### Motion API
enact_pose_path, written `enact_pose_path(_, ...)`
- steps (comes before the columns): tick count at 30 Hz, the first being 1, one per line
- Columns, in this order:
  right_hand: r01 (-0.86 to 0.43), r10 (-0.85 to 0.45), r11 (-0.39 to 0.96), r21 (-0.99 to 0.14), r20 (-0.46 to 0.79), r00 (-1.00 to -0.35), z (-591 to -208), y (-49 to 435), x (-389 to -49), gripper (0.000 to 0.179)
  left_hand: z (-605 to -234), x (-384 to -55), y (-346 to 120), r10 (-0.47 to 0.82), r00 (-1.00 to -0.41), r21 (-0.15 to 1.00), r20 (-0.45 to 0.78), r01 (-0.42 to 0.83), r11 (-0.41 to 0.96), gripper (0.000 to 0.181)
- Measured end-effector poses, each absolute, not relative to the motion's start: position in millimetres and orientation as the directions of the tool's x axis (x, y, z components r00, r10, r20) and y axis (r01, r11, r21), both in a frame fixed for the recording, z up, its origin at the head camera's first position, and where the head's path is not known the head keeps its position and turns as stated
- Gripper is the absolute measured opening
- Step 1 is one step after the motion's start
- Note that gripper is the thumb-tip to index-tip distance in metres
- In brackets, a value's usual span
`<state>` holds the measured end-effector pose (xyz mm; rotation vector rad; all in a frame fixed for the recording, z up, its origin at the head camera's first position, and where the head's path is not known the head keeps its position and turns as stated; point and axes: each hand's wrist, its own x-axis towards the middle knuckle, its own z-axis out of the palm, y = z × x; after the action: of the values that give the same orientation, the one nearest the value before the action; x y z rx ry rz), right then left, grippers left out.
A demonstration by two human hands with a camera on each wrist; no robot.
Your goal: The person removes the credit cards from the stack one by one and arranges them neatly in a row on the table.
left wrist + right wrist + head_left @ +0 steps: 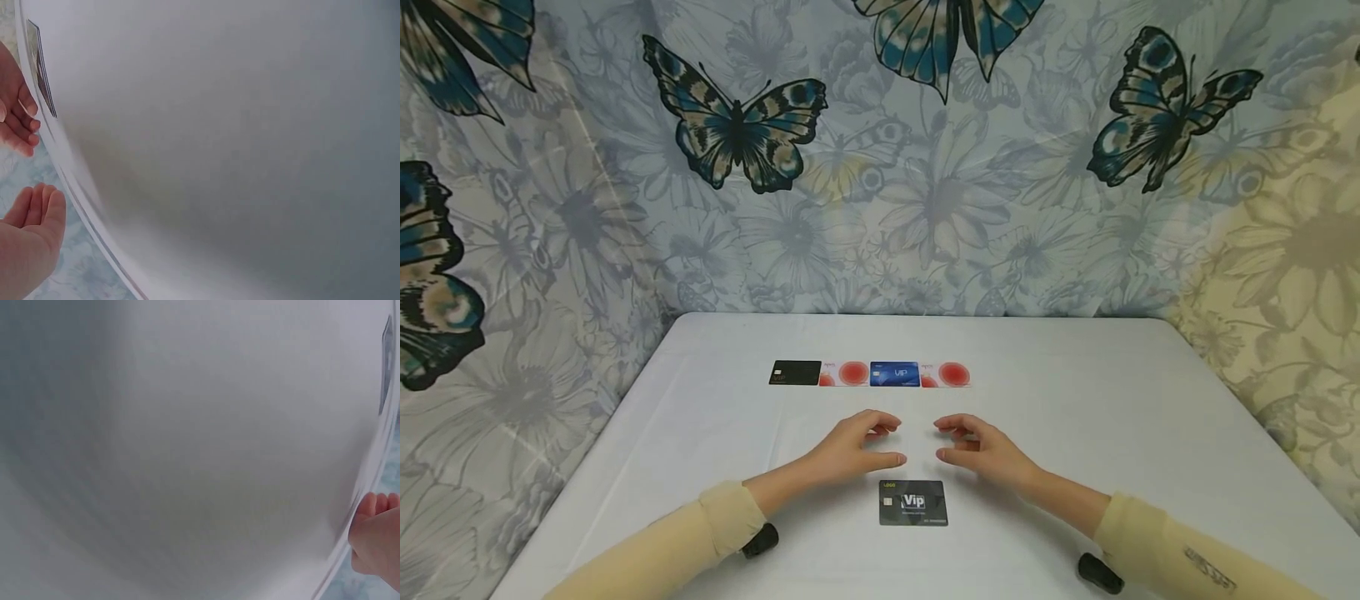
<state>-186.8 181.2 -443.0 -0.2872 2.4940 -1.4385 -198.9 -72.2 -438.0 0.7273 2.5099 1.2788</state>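
Note:
My left hand (853, 446) hovers over the middle of the white table with its fingers loosely bent and nothing in them. Facing it, my right hand (985, 450) is held the same way, a small gap between the two sets of fingertips. Just in front of both hands, nearer to me, lies a dark grey card (913, 502) marked Vip. Beyond the hands a row of cards lies edge to edge: a black card (794, 372), a white-and-red card (848, 374), a blue VIP card (895, 374) and another white-and-red card (950, 375).
The white table (1075, 375) reaches back to a wall covering (940, 225) printed with butterflies and flowers. Below each yellow sleeve cuff sits a black wrist device, one at the left (761, 541) and the other at the right (1101, 573).

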Motion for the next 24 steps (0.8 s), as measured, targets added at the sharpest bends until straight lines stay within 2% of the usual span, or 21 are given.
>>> enact_pose_path(10, -0.255, -0.465, 0.466, -0.847, 0.01, -0.885, -448.4, 183.7, -168.7, 0.045, -435.8, -176.4, -80.5, 0.589, -0.808, 0.758, -0.011, 0.377, 0.532, 0.053)
enact_pose_path(18, -0.382, -0.53, 0.504, -0.774, 0.072, -0.845, -448.7, 180.7, -155.7, 0.046, -438.1, -162.7, -87.6, 0.651, -0.759, 0.673, 0.015, 0.489, 0.555, 0.048)
enact_pose_path(24, -0.477, -0.562, 0.538, -0.695, 0.126, -0.817, -451.1, 181.0, -150.0, 0.05, -438.8, -156.2, -89.1, 0.68, -0.733, 0.576, 0.01, 0.56, 0.595, 0.053)
